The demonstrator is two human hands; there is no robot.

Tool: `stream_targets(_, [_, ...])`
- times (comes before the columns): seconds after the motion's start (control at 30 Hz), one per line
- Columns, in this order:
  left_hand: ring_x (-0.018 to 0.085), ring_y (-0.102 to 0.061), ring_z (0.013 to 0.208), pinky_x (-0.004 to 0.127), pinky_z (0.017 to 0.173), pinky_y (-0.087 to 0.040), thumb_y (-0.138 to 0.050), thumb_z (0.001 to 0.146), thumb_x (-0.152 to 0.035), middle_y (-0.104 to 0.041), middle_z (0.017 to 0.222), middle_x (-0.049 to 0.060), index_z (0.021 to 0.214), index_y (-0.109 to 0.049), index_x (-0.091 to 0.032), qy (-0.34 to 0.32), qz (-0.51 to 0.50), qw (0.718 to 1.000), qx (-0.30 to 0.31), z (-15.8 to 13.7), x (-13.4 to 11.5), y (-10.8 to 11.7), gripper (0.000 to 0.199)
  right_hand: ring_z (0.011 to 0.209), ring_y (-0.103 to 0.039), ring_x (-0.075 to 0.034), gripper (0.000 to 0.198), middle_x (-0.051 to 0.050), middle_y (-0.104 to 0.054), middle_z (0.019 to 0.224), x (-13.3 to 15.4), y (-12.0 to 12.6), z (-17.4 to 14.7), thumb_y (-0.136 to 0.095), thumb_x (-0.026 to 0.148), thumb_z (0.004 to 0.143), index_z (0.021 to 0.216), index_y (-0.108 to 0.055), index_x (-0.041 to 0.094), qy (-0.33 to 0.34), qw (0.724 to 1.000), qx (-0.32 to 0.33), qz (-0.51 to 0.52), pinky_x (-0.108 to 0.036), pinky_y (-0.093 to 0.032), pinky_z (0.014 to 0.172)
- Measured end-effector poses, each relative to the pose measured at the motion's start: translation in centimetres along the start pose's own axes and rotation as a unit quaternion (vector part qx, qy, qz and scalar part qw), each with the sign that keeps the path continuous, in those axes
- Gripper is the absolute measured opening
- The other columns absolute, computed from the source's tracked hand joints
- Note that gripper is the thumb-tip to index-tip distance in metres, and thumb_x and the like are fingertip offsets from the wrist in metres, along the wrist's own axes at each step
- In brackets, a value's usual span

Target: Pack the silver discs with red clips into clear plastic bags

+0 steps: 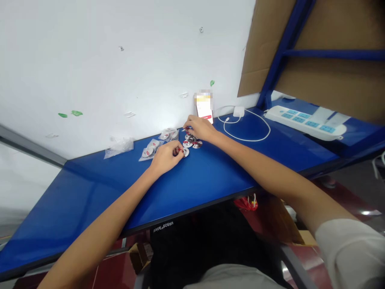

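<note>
Several small round discs [192, 143] are seen lying loose on the blue table [210, 176] between the hands, one apparently pinched in the closed left hand [167, 156] and another under the curled right hand [200, 127], while bagged discs [150, 150] are left beside them

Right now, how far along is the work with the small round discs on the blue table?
A few loose discs lie between the hands. The left hand pinches one disc; the right hand touches another at the far edge of the group. Several clear packets lie beside the left hand, and an empty-looking bag sits further left.
</note>
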State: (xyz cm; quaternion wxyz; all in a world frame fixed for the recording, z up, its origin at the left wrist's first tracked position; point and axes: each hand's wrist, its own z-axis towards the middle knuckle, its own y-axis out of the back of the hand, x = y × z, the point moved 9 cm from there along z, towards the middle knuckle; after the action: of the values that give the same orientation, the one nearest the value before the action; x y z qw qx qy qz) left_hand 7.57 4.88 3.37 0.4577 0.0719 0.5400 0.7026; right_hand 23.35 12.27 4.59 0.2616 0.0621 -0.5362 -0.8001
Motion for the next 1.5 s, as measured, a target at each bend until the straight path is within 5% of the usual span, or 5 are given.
stream_targets(0.4, [0.023, -0.072, 0.086, 0.038, 0.082, -0.058, -0.064, 0.100, -0.027, -0.080, 0.101, 0.003, 0.113, -0.080, -0.025, -0.012, -0.036, 0.999, 0.013, -0.2, -0.2, -1.2, 0.020, 0.116, -0.070, -0.031, 0.030, -0.013, -0.076, 0.126, -0.8, -1.5, 0.1, -0.061, 0.024, 0.107, 0.126, -0.084, 0.021, -0.007, 0.999, 0.037, -0.016, -0.036, -0.051, 0.088])
stream_targets(0.73, [0.031, -0.072, 0.113, 0.050, 0.100, -0.060, -0.062, 0.103, -0.027, -0.082, 0.124, 0.006, 0.126, -0.077, -0.026, -0.056, 0.001, 0.998, 0.041, -0.5, -1.8, -1.1, 0.028, 0.117, -0.073, -0.032, 0.040, -0.011, -0.081, 0.129, 0.2, -0.4, -0.5, -0.065, 0.015, 0.090, 0.123, -0.086, 0.019, -0.003, 0.997, 0.071, 0.007, -0.035, -0.053, 0.090])
stream_targets(1.03, [0.029, -0.076, 0.111, 0.048, 0.100, -0.061, -0.058, 0.106, -0.027, -0.084, 0.118, 0.005, 0.125, -0.081, -0.027, -0.054, 0.009, 0.997, 0.048, -0.5, -1.3, -1.1, 0.030, 0.115, -0.073, -0.031, 0.035, -0.012, -0.082, 0.124, 0.0, -0.1, -0.5, -0.063, 0.018, 0.092, 0.117, -0.088, 0.019, -0.012, 0.997, 0.068, 0.016, -0.035, -0.053, 0.089])
stream_targets(1.17, [0.029, -0.076, 0.105, 0.048, 0.096, -0.060, -0.057, 0.105, -0.026, -0.084, 0.110, 0.006, 0.110, -0.082, -0.024, -0.075, 0.009, 0.997, 0.016, -0.4, -2.0, 0.0, 0.026, 0.110, -0.073, -0.029, 0.032, -0.011, -0.082, 0.122, -0.4, -0.1, -0.4, -0.062, 0.019, 0.095, 0.115, -0.087, 0.019, -0.022, 0.998, 0.058, 0.021, -0.034, -0.052, 0.087])
stream_targets(1.5, [0.028, -0.075, 0.107, 0.048, 0.099, -0.060, -0.056, 0.106, -0.024, -0.084, 0.110, 0.004, 0.104, -0.083, -0.027, -0.124, -0.007, 0.990, 0.063, -0.6, -2.9, -0.8, 0.027, 0.105, -0.071, -0.028, 0.026, -0.013, -0.081, 0.114, 0.1, -0.2, -0.3, -0.062, 0.026, 0.101, 0.107, -0.086, 0.017, -0.006, 0.999, 0.039, -0.001, -0.034, -0.049, 0.083])
